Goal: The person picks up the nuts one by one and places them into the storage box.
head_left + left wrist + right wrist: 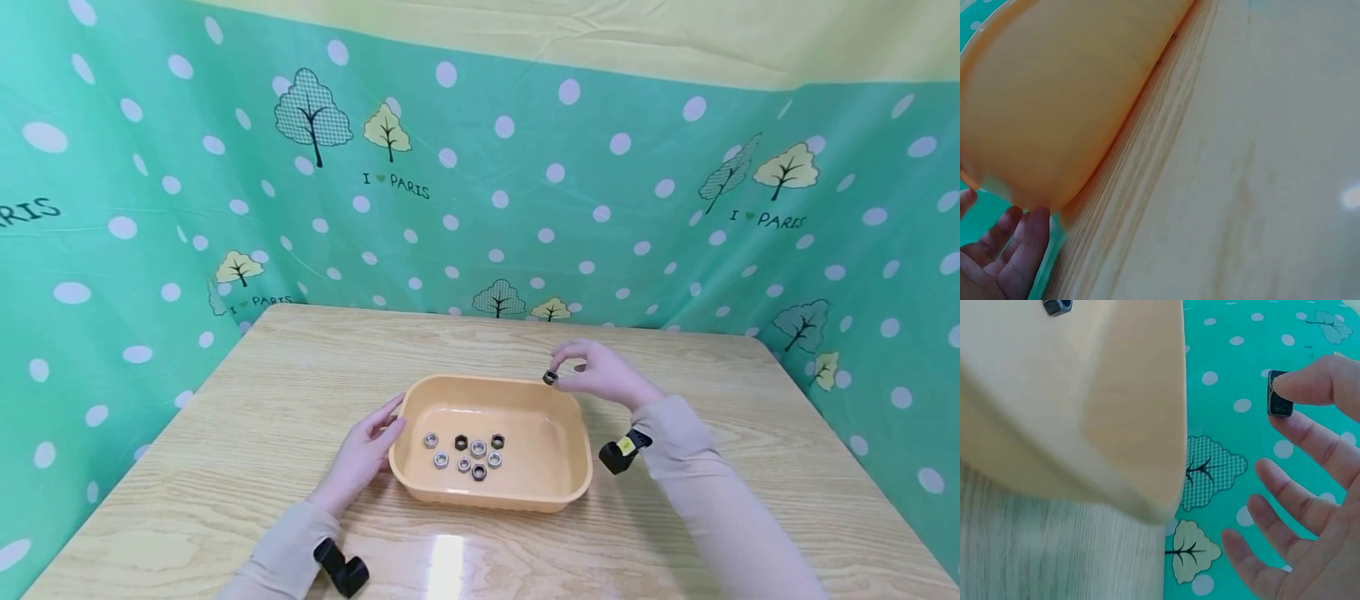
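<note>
A black hex nut [551,377] is pinched between the thumb and index finger of my right hand [600,372], over the far right part of the peach plastic basin's rim [480,502]. In the right wrist view the same nut [1280,394] appears edge-on, with the other fingers spread apart below it. My left hand [362,454] rests against the basin's left side, its fingers [1030,247] extended along the outer wall. Several silver nuts [478,449] and black nuts [461,442] lie loose on the basin floor, mostly left of its middle.
The basin stands on a light wood table [315,358]. Behind and beside the table hangs a green dotted curtain [495,167] with printed trees. Black wrist cameras [624,451] are strapped to both sleeves.
</note>
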{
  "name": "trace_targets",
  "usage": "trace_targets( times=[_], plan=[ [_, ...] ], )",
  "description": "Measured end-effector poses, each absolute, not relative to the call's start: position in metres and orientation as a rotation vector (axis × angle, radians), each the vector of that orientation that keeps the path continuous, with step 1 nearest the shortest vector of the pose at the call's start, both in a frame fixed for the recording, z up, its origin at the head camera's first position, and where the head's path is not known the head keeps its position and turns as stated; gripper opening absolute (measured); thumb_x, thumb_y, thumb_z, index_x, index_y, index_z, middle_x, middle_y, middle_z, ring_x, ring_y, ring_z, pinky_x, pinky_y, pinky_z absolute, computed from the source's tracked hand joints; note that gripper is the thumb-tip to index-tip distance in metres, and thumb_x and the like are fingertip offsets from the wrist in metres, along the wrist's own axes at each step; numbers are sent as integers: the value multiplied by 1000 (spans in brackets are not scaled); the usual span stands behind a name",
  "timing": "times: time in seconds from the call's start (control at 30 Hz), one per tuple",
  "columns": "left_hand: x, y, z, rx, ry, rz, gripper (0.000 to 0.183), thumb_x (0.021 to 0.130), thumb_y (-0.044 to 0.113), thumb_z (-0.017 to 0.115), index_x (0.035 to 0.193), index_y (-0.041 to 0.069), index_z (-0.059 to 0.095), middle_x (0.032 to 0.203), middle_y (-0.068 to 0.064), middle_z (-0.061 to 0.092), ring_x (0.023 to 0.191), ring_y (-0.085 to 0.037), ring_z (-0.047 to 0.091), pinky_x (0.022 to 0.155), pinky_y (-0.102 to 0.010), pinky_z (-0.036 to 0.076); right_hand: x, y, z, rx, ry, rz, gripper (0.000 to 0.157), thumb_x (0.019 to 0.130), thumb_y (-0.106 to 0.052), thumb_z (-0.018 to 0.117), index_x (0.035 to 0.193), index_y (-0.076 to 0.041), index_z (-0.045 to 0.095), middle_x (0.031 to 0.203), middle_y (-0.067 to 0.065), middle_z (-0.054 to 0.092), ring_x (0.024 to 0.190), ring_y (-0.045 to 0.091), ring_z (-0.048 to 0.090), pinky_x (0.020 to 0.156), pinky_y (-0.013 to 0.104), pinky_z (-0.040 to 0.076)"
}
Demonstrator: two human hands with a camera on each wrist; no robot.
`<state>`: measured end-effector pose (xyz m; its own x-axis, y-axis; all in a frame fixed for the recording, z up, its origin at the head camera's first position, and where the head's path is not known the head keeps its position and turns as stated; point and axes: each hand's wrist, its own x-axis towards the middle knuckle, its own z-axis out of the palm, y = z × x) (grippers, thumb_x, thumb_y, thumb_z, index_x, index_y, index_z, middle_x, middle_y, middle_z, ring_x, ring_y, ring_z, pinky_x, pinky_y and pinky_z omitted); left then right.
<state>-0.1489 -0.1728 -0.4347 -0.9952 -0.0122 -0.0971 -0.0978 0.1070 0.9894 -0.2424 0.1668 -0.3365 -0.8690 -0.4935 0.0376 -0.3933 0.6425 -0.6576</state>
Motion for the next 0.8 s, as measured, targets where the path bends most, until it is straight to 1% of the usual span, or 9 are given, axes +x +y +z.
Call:
trace_targets(
  times=[0.23, 0.53, 0.7, 0.8],
  plan=[
    [-149, -172, -434, -118, 2275, 2054, 48, 99, 20, 49, 146, 16, 38, 126, -23, 46, 98, -23, 63, 72, -32, 60, -243, 152, -334, -787, 2675, -1073, 18, 78, -15, 70, 94, -8, 69, 132, 20, 53, 126, 38, 43, 102, 51, 45],
    [-150, -171, -434, -128, 2263, 2065, 48, 99, 18, 50, 146, 15, 38, 125, -22, 46, 98, -23, 62, 73, -33, 60, -244, 136, -337, -833, 2609, -1136, 17, 78, -12, 70, 93, -6, 69, 131, 22, 53, 125, 37, 44, 103, 53, 43],
    [-150, -172, -435, -122, 2257, 2074, 48, 99, 18, 49, 146, 15, 37, 125, -22, 45, 98, -23, 62, 73, -33, 60, -244, 128, -338, -860, 2592, -1151, 18, 77, -12, 71, 95, -6, 69, 132, 20, 53, 127, 36, 44, 101, 50, 46],
    [-149, -172, -435, -123, 2263, 2071, 48, 99, 18, 49, 146, 15, 38, 125, -22, 45, 98, -23, 62, 73, -34, 60, -244, 124, -340, -860, 2550, -1193, 20, 78, -11, 72, 96, -4, 69, 132, 20, 53, 127, 36, 43, 102, 50, 45]
  ],
)
